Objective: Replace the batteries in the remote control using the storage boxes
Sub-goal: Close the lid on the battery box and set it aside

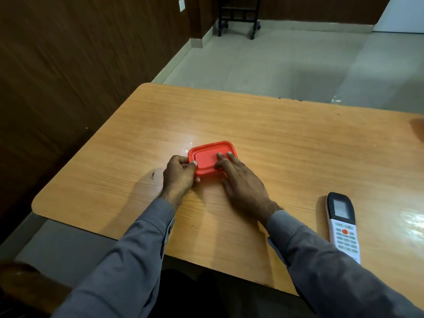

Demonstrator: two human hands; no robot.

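Observation:
A small storage box with a red lid (pixel 207 157) sits on the wooden table (pixel 286 138), lid on. My left hand (pixel 179 174) grips the box's left edge, thumb on the lid's rim. My right hand (pixel 243 182) lies flat on the lid with its fingers spread, pressing from above and covering the box's right front corner. A white remote control (pixel 343 226) with a grey screen and an orange button lies face up near the table's front edge, to the right of my right arm. No batteries are visible.
The table's left edge and rounded corners are close to my left arm. A dark wooden wall (pixel 80 65) runs along the left. A tiled floor (pixel 275 60) lies beyond the table, with a black wheeled stand (pixel 238 17) at the back.

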